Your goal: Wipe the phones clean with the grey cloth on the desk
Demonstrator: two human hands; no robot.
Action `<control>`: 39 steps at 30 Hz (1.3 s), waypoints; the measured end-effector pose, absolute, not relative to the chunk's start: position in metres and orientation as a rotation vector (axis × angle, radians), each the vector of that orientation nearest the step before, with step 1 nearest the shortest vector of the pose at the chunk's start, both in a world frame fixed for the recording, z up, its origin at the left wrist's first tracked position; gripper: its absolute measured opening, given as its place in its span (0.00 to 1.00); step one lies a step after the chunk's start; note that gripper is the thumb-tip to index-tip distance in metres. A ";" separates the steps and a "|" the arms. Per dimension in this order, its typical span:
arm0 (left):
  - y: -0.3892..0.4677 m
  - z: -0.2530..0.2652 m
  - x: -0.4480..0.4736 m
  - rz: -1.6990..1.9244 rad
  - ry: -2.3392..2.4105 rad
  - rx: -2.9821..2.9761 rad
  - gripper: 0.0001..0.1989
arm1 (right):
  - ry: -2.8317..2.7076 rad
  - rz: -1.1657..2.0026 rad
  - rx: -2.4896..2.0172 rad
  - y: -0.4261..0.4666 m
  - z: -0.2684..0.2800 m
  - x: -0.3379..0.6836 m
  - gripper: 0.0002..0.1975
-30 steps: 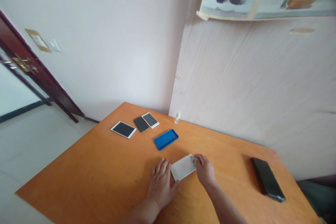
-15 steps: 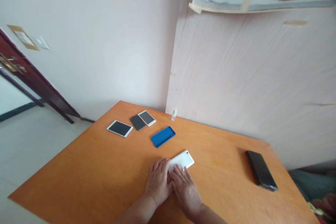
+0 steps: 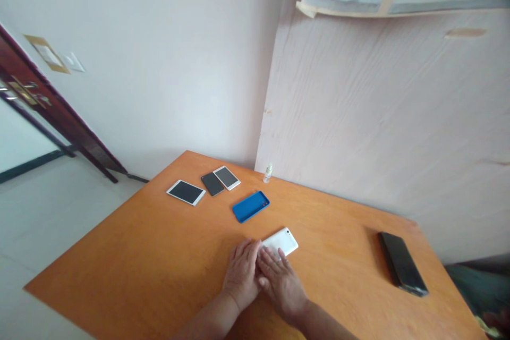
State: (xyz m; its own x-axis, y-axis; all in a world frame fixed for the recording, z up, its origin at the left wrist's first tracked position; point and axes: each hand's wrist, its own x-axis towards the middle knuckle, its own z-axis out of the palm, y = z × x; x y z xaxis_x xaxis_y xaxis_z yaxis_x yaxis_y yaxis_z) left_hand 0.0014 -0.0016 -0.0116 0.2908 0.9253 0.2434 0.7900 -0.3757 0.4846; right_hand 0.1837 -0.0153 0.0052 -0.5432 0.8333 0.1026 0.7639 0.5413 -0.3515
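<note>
A white phone (image 3: 283,240) lies on the wooden table with its camera side up, its near end covered by my hands. My left hand (image 3: 241,272) rests at the phone's lower left end, fingers stretched out and lying close together. Flat across the near part of the phone's back is my right hand (image 3: 282,282), its fingers extended and its thumb near my left hand. Just beyond the phone lies a blue phone case (image 3: 251,206), its hollow side up.
Farther left lie a white tablet-like device (image 3: 185,192), a dark phone (image 3: 212,184) and a white-framed phone (image 3: 227,177). A small clear bottle (image 3: 268,173) stands by the wall. A black case-like object (image 3: 402,263) sits on the right of the wooden table (image 3: 159,255).
My right hand has slid slightly toward the phone's near end, beside my left fingers. The whole view has shifted a little; the other things keep their places on the table.
</note>
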 end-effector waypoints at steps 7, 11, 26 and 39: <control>-0.002 -0.007 0.006 0.759 1.614 2.266 0.35 | -2.224 0.215 -1.804 0.015 0.003 0.194 0.25; -0.002 -0.016 0.002 0.734 1.572 2.277 0.35 | -2.505 0.331 -1.315 -0.006 0.004 0.172 0.27; -0.002 -0.018 0.004 0.768 1.610 2.297 0.35 | -2.525 0.232 -1.325 -0.003 -0.010 0.179 0.27; -0.002 -0.012 0.004 0.755 1.616 2.305 0.35 | -2.496 0.151 -1.348 -0.011 -0.018 0.184 0.27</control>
